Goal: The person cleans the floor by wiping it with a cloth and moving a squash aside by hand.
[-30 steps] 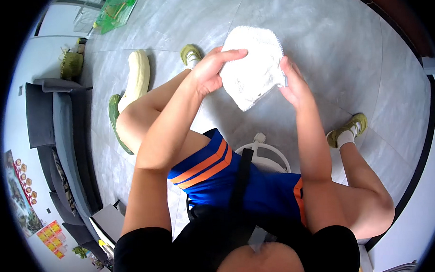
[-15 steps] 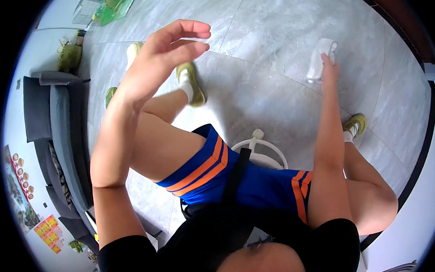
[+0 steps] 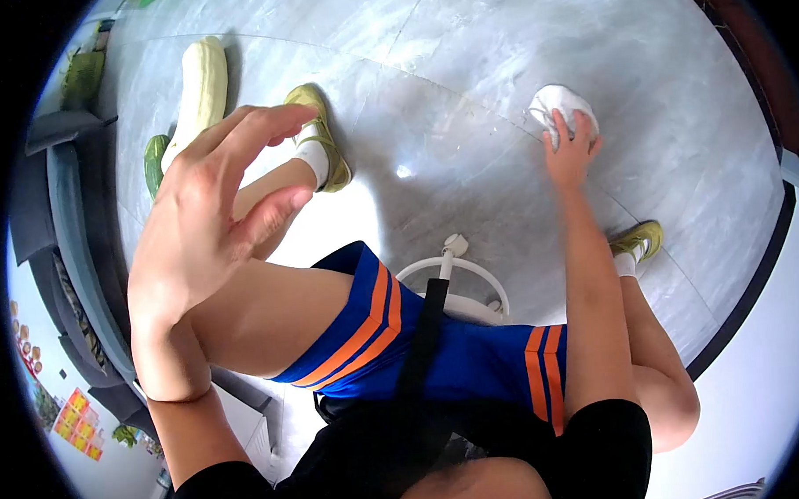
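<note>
Right: spread with open grip over white cloth (image 3: pixel 557 98), right hand (image 3: pixel 571 154) touching it on floor (image 3: pixel 463 62), toward right edge, beyond right shoe (image 3: pixel 651 237). Left: raised left hand (image 3: pixel 192 226), open grip, slightly curled. Beyond left knee: pale gourd (image 3: pixel 204 85) just beside green gourd (image 3: pixel 154 161).

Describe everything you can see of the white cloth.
The white cloth looks soft, like fabric, and is bunched into a small rounded wad with creases and faint gray shading. It rests on the gray marbled floor, ahead of the person. The right hand lies on its near side, fingers spread over it, hiding part of it. Whether it is damp or dirty, I cannot tell.
</note>
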{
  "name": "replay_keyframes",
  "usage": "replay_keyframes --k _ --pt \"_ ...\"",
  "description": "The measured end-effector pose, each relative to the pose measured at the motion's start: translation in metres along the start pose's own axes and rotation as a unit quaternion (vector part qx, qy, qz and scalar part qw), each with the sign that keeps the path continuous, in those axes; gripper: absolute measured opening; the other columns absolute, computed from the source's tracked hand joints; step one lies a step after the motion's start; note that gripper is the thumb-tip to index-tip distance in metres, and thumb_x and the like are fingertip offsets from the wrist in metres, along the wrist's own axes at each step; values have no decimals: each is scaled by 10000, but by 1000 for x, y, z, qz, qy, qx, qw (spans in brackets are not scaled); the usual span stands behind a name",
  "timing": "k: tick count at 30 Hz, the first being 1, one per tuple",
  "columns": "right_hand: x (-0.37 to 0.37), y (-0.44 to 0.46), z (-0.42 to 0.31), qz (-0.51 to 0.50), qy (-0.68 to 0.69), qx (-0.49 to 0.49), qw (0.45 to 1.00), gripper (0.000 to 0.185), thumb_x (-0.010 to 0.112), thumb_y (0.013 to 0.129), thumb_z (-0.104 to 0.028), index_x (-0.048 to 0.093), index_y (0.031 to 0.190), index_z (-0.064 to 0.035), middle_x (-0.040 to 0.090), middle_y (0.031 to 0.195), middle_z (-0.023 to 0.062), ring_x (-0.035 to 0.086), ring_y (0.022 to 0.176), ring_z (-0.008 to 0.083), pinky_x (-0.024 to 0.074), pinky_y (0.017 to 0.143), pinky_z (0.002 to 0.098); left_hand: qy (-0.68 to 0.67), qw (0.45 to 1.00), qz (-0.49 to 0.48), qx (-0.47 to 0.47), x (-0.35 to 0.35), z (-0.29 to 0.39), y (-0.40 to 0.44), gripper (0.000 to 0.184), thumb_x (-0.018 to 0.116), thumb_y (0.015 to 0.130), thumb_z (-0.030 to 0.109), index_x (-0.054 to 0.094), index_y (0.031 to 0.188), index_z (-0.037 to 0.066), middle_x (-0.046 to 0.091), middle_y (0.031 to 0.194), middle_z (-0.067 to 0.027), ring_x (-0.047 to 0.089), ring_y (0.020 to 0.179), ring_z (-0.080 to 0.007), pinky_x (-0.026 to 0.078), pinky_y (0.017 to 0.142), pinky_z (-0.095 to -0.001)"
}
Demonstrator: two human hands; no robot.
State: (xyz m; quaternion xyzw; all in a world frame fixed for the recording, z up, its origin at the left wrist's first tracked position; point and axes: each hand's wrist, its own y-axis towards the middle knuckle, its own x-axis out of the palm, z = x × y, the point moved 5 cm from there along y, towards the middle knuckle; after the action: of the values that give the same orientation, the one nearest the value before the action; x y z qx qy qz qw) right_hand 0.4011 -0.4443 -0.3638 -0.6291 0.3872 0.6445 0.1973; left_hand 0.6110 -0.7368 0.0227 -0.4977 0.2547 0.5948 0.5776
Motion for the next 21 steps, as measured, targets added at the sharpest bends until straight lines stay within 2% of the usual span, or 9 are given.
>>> replay_keyframes --k 2,8,11,12,14,15,17,18,21 --pt "7 4 19 12 -17 29 999 572 686 866 -349 533 1414 -281 446 1392 77 471 1221 306 370 1035 514 34 999 4 23 1 -2 2 498 766 806 266 638 1240 57 672 1137 -161 645 1044 -353 527 926 -444" --pt "48 1 41 -92 40 195 976 585 666 887 -315 503 1448 -284 460 1343 141 505 1159 326 449 958 447 53 998 -38 3 6 -3 4 595 791 746 244 613 1290 85 670 1158 -150 628 1076 -365 502 986 -464" --pt "59 -27 -13 -125 6 214 969 597 664 885 -272 494 1457 -273 466 1289 179 533 1118 358 464 945 437 104 993 -16 46 9 1 0 608 790 731 241 606 1289 86 667 1148 -149 628 1076 -371 473 1033 -467" --pt "76 -40 -35 -113 110 238 958 605 664 884 -250 488 1463 -266 474 1268 177 547 1100 359 468 947 433 107 993 -28 50 11 2 1 615 762 744 295 601 1296 74 662 1165 -156 622 1103 -368 453 1056 -485" --pt "78 -44 -101 -109 161 192 962 601 673 877 -216 500 1452 -246 486 1241 163 571 1072 348 478 942 417 114 990 -55 55 15 8 -1 653 706 770 402 591 1309 52 651 1201 -169 609 1157 -363 414 1103 -522" --pt "62 -33 -137 -117 107 124 980 587 682 872 -203 517 1435 -233 490 1236 150 581 1062 335 485 935 404 103 991 -62 57 16 11 -1 656 705 768 400 588 1313 54 652 1201 -164 611 1155 -359 413 1107 -520" --pt "46 -1 -170 -163 251 112 947 572 689 863 -173 536 1411 -222 488 1226 139 579 1065 320 490 924 401 85 992 -76 61 19 14 -3 663 704 764 398 582 1321 60 654 1203 -153 617 1152 -352 410 1114 -515" --pt "44 13 -182 -185 323 105 922 565 693 858 -157 545 1400 -216 488 1221 134 579 1067 312 493 919 399 88 991 -77 61 20 15 -4 666 704 764 397 578 1326 62 653 1208 -149 619 1152 -350 409 1115 -514" --pt "40 37 -142 -116 344 200 910 538 691 855 -120 562 1375 -162 494 1168 140 550 1091 312 467 957 397 97 990 -77 64 21 6 -10 678 707 764 391 561 1348 78 650 1228 -135 623 1155 -340 408 1118 -510"
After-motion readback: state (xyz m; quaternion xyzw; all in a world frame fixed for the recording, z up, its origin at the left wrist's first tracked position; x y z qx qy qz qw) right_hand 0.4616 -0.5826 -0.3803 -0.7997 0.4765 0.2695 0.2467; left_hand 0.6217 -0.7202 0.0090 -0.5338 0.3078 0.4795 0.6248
